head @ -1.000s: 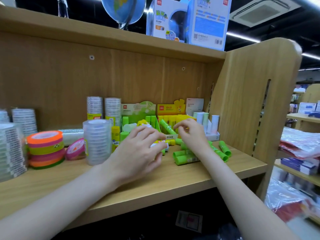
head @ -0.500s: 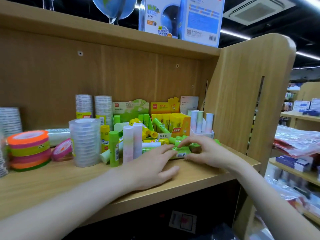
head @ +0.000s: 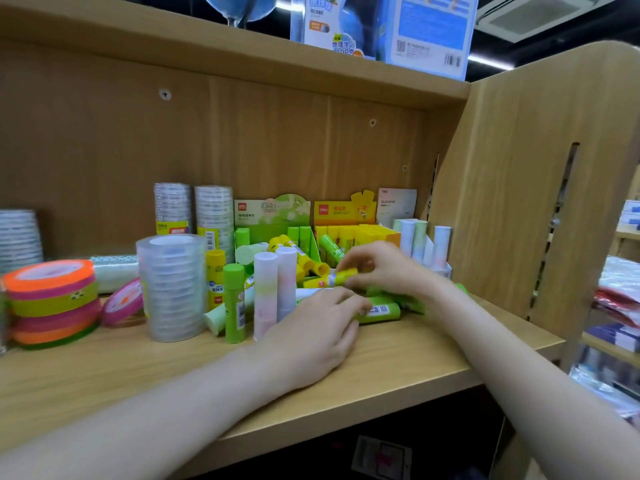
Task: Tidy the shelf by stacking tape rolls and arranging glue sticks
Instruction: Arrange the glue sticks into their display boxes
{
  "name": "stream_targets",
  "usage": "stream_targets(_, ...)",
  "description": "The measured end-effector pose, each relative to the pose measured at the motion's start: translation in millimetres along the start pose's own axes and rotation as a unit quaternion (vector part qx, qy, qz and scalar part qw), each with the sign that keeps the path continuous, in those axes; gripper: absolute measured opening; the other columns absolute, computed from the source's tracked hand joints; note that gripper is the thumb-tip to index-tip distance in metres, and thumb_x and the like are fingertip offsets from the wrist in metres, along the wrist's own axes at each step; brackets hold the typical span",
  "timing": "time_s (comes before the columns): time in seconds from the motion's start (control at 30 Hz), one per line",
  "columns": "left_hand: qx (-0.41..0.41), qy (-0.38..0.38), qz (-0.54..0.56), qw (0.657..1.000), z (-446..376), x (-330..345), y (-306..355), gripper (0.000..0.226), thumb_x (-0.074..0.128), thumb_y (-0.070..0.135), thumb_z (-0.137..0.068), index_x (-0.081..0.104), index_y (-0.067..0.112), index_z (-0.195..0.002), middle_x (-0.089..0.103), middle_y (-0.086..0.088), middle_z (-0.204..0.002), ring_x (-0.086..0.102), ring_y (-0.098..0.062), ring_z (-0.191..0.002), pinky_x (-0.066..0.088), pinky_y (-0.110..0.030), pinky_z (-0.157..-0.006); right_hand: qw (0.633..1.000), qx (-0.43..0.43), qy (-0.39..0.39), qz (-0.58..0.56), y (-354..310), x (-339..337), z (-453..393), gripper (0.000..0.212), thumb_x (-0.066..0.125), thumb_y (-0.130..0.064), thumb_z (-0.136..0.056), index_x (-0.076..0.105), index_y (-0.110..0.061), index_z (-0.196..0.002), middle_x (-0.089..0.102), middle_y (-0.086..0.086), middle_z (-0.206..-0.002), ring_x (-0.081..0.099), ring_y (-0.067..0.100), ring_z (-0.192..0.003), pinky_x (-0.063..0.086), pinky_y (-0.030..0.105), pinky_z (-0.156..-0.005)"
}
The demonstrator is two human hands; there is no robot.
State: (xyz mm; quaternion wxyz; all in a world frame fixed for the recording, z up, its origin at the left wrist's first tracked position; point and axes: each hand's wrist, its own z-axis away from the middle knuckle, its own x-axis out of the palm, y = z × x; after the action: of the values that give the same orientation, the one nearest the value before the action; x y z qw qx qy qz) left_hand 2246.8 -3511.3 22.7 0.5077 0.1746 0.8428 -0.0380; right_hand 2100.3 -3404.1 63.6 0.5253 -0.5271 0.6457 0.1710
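In the head view, a small yellow glue stick (head: 338, 277) is now pinched in the fingers of the right hand (head: 388, 268) and held raised above the green glue sticks (head: 379, 311) lying on the wooden shelf board (head: 433, 351); half a second earlier that hand was pressed low on the green ones. The left hand (head: 320, 327) is kept flat, fingers straight, against a lying green stick. Sorting into the yellow display box (head: 360, 233) is judged under way.
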Motion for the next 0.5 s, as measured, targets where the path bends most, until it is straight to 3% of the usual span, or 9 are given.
stream_targets(0.1, -0.004, 0.002, -0.028, 1.0, 0, 1, -1, 0.054, 0.019, 0.038, -0.085, 0.042, 0.026, -0.133, 0.039, 0.007, -0.138, 0.024, -0.011, -0.131, 0.01, -0.019, -0.106, 0.964, 0.062, 0.142, -0.214, 5, -22, 4, 0.009, 0.068, -0.01, -0.082, 0.063, -0.017, -0.086, 0.059, 0.001, -0.074, 0.052, 0.009, -0.065, 0.044, 0.016, -0.058)
stream_targets(0.17, -0.009, -0.002, -0.023, 1.0, 0, 1, -1, 0.048, 0.022, 0.038, -0.092, 0.04, 0.025, -0.134, 0.034, 0.007, -0.141, 0.017, -0.01, -0.134, 0.005, -0.016, -0.106, 0.886, 0.136, 0.222, -0.383, 6, -30, 3, 0.005, 0.063, -0.008, -0.086, 0.058, -0.01, -0.084, 0.061, 0.007, -0.076, 0.055, 0.013, -0.061, 0.045, 0.016, -0.053)
stream_targets(0.23, -0.014, -0.007, -0.002, 1.0, 0, 0, 0, 0.038, 0.032, 0.031, -0.098, 0.038, 0.023, -0.135, 0.032, 0.006, -0.143, 0.016, -0.009, -0.134, 0.005, -0.015, -0.105, 0.799, 0.177, 0.259, -0.513, 4, -32, -4, 0.005, 0.058, -0.008, -0.087, 0.056, -0.006, -0.083, 0.062, 0.012, -0.077, 0.057, 0.016, -0.062, 0.046, 0.019, -0.056)
stream_targets(0.33, -0.021, -0.017, 0.017, 0.999, 1, -2, 2, 0.038, 0.036, 0.027, -0.098, 0.037, 0.022, -0.135, 0.034, 0.004, -0.142, 0.018, -0.01, -0.134, 0.007, -0.015, -0.105, 0.754, 0.187, 0.261, -0.573, -1, -28, -14, 0.009, 0.057, -0.006, -0.087, 0.057, -0.007, -0.078, 0.059, 0.009, -0.075, 0.053, 0.017, -0.067, 0.042, 0.023, -0.063)
stream_targets(0.4, -0.032, -0.024, 0.022, 0.999, 1, -2, 3, 0.038, 0.036, 0.027, -0.098, 0.036, 0.023, -0.136, 0.034, 0.005, -0.142, 0.017, -0.01, -0.135, 0.006, -0.015, -0.104, 0.765, 0.171, 0.265, -0.561, -2, -23, -19, 0.009, 0.059, -0.002, -0.086, 0.051, -0.004, -0.089, 0.058, 0.013, -0.081, 0.055, 0.018, -0.068, 0.046, 0.022, -0.061)
stream_targets(0.43, -0.037, -0.027, 0.024, 0.999, 1, -2, 3, 0.039, 0.037, 0.027, -0.098, 0.036, 0.023, -0.136, 0.034, 0.004, -0.143, 0.016, -0.01, -0.135, 0.006, -0.015, -0.104, 0.801, 0.163, 0.276, -0.506, -2, -21, -20, 0.021, 0.061, -0.001, -0.085, 0.045, -0.004, -0.099, 0.057, 0.014, -0.084, 0.055, 0.018, -0.067, 0.048, 0.021, -0.06)
stream_targets(0.5, -0.044, -0.036, 0.028, 0.998, 1, -3, 3, 0.039, 0.037, 0.028, -0.098, 0.035, 0.023, -0.136, 0.034, 0.004, -0.144, 0.015, -0.01, -0.136, 0.005, -0.016, -0.104, 0.914, 0.131, 0.293, -0.247, -1, -20, -21, 0.042, 0.064, -0.005, -0.083, 0.038, -0.013, -0.115, 0.059, 0.012, -0.081, 0.056, 0.018, -0.066, 0.047, 0.023, -0.061)
